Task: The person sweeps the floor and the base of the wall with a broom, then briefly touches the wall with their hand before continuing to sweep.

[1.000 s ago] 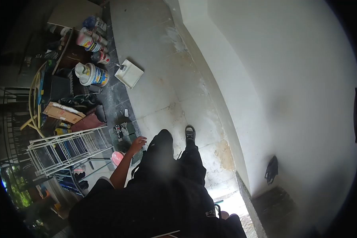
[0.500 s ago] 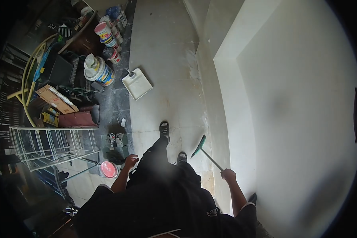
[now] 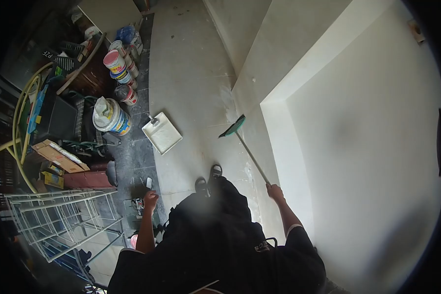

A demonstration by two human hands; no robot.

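My right hand [image 3: 275,192] is wrapped around the upper end of a long-handled broom [image 3: 250,154] with a green head. The broom reaches forward and left from my hand, its head [image 3: 233,127] out over the pale floor near the wall. My left hand [image 3: 150,201] hangs at my left side, fingers curled, with nothing visible in it. Below that hand, on the dark tiles, lies a small clutter of items, partly covered by my arm. Ahead on the left, a white paint tray [image 3: 163,137] rests on the floor with a dark-handled tool at its far corner.
Paint buckets [image 3: 117,117] line the dark tile strip on the left. A white wire rack [image 3: 66,215], cardboard [image 3: 61,156] and yellow tubing [image 3: 22,112] crowd the far left. A white wall [image 3: 348,147] with a projecting corner runs along my right. My sandalled feet [image 3: 215,170] are below.
The broom head has swung forward, away from my feet. My right hand has moved up and slightly left in view. My left hand has shifted left, and my feet have changed position as in a step.
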